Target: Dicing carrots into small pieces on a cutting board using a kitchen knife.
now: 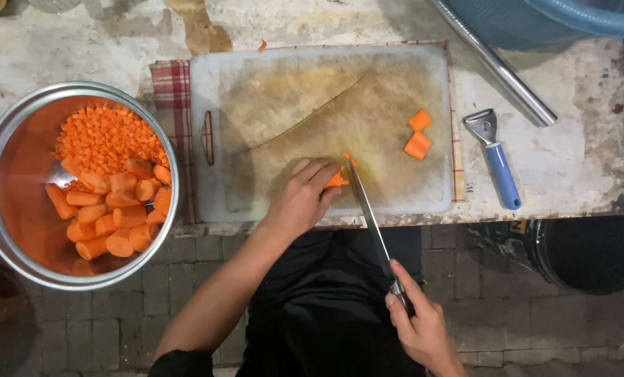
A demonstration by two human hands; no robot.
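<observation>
The left hand (301,199) presses a small carrot piece (337,179) onto the worn white cutting board (312,91), its grip closed over the piece with fingertips curled just beside the blade. The right hand (423,328) wraps its grip tight around the handle of a long knife (367,209), whose tip rests at the carrot. The likely trouble is the fingers — they sit touching distance from the edge, and the piece is small enough to roll or slip, which could bring the blade onto a fingertip. The right hand also holds far back from the board, so control of the tip looks loose.

Two cut chunks (418,136) lie apart on the board's right side. The surface (577,160) is stained and chipped stone or concrete — a blue-handled peeler (497,164) lies on it, and a steel bowl (5,209) of diced and chunked carrot sits at the left edge. A checked cloth (172,87) lies under the board. Below is brick paving (186,265).
</observation>
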